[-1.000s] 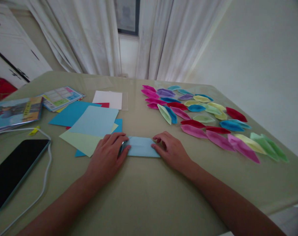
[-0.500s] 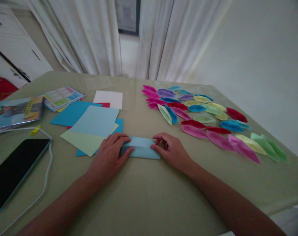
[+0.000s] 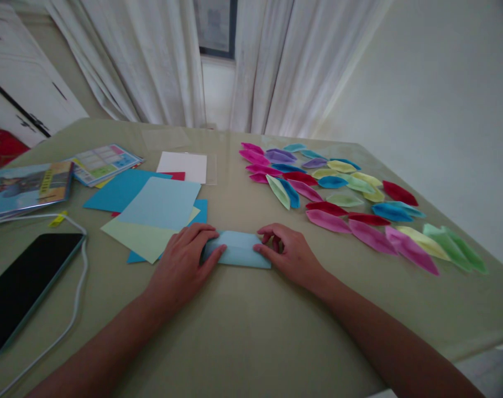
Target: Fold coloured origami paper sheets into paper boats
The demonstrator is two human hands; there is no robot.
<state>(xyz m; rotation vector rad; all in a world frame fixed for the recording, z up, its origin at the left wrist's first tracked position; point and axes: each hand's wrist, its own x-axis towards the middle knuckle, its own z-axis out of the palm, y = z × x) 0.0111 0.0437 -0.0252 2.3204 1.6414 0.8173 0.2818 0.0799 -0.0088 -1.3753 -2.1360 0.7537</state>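
Observation:
A light blue folded paper strip (image 3: 238, 250) lies flat on the olive table (image 3: 251, 331) in front of me. My left hand (image 3: 181, 265) grips the strip's left end, thumb laid along its near edge and fingers curled over the top. My right hand (image 3: 288, 253) pinches the right end, thumb on the near edge and fingers bent over the far edge. The strip's upper flap is lifted a little along its fold.
Loose coloured paper sheets (image 3: 152, 207) lie left of the strip. Several folded paper boats (image 3: 338, 199) in many colours cover the table's right half. A dark tablet (image 3: 23, 284) with a white cable (image 3: 75, 309) sits at the near left, booklets (image 3: 27, 185) behind it.
The strip's far flap has been folded toward me, so the strip is narrower. Both hands have shifted slightly inward along its ends.

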